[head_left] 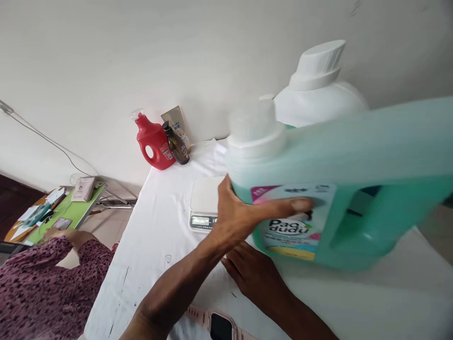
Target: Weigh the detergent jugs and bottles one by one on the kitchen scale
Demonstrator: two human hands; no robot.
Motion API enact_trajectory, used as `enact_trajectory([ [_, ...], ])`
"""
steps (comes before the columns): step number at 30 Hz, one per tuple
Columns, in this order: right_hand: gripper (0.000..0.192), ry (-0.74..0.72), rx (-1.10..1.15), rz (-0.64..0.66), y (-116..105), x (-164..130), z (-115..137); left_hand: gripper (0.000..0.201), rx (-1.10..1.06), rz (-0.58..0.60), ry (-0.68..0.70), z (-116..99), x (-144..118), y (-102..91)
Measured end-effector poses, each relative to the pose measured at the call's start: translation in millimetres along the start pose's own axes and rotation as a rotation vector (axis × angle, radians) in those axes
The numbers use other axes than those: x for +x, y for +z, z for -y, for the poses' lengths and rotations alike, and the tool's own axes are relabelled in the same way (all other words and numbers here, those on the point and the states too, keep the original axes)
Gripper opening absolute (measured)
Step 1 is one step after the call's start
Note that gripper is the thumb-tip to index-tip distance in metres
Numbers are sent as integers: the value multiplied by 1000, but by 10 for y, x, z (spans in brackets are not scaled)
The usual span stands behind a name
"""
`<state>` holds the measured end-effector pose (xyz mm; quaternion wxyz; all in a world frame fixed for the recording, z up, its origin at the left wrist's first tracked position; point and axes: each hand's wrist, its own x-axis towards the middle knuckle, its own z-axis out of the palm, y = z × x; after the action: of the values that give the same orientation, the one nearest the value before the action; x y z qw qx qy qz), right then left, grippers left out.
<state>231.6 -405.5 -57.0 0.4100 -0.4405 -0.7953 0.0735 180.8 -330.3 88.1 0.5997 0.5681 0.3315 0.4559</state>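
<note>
A large teal detergent bottle (371, 189) with a clear cap and a printed label is tipped on its side close to the camera, above the white-covered table (155, 245). My left hand (244, 215) presses against its side, fingers stretched over the label. My right hand (253, 274) lies below the bottle's lower edge, back up and fingers spread, holding nothing that I can see. Just behind my left hand sits a small white kitchen scale (203, 200).
A big white bottle (318, 89) stands behind the teal one. A red detergent bottle (154, 144), a dark bottle (176, 144) and a pouch stand by the wall. A pink watch (219, 326) shows at the bottom edge. Another person's patterned sleeve (42, 288) is at left, by a cluttered green table (71, 212).
</note>
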Motion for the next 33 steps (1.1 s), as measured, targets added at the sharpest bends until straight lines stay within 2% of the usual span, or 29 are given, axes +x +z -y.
enact_trajectory([
  [3, 32, -51, -77, -16, 11, 0, -12, 56, 52, -110, 106, -140, 71, -174],
  [7, 29, -48, -53, -7, 27, -12, -39, 59, 87, -187, 300, -306, 150, -465],
  [11, 27, -34, -1, 5, 35, -25, -57, 47, 126, -278, 418, -376, 217, -781],
  [14, 28, -19, 17, 8, 30, -23, -61, 42, 163, -331, 433, -377, 259, -1007],
  [20, 30, 13, 49, 21, 9, 10, -61, 48, 255, -434, 367, -278, 342, -1354],
  [26, 29, 22, 67, 22, 23, 0, -75, 51, 256, -430, 342, -149, 391, -1498],
  [33, 28, 31, 87, 17, 41, -22, -83, 51, 246, -349, 357, -69, 430, -1608],
])
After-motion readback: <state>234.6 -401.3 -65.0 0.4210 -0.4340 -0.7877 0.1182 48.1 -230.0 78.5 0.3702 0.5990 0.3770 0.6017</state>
